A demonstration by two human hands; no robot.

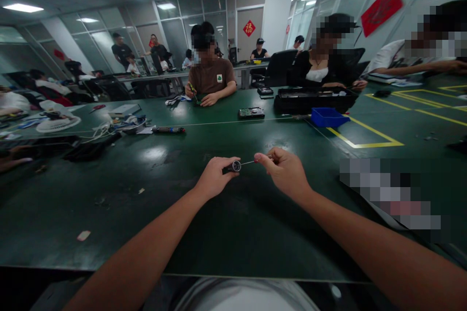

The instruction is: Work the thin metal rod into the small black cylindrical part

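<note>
Between the thumb and fingers of my left hand [215,177] is a small dark cylindrical part with a round silvery open end [236,166]; its exact kind is unclear. My right hand [288,172] is closed around the handle of a screwdriver [248,162], and a bit of red shows at the thumb. The thin metal shaft points left and its tip meets the side of the cylindrical part, or lies very close to it. Both hands are just above the green tabletop [219,233]. My fingers hide most of the screwdriver's handle.
Across the table a person [211,68] works with a tool. A hard drive [251,113], a blue bin [328,117] and a long black casing [315,100] lie beyond my hands. Another screwdriver-like tool [168,129] and cables [105,126] are at left; a blurred-out sheet [390,194] is at right.
</note>
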